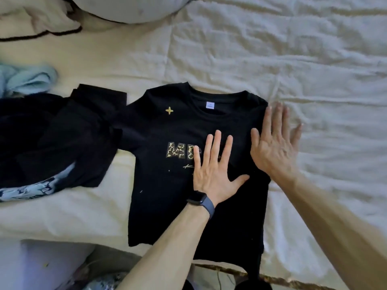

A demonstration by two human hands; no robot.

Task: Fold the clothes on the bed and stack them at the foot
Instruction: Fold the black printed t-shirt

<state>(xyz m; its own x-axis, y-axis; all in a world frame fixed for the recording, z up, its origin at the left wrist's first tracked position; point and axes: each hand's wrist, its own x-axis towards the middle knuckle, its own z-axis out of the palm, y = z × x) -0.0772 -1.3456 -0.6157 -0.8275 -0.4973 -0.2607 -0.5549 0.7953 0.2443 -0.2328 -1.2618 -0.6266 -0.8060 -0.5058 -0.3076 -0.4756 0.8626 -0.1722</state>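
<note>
Lying face up, the black shirt point(163, 185) sits by the near edge of the bed point(314, 70). It looks soft and matte, with a leopard-print logo and a gold star. Both hands are flat with fingers spread. The left hand point(211, 166) presses the chest and the right hand point(274, 147) rests on the shirt's straight right edge. Smoothing outward before the next fold should keep creases crisp. A dark pile point(52, 139) lies toward the left edge on the rumpled sheet.

The T-shirt point(167, 195) is matt black cloth, smooth where it lies flat. The bedsheet point(293, 59) is cream cloth, crinkled and rough-looking. The wristband point(207, 206) looks like matt, smooth plastic or rubber.
</note>
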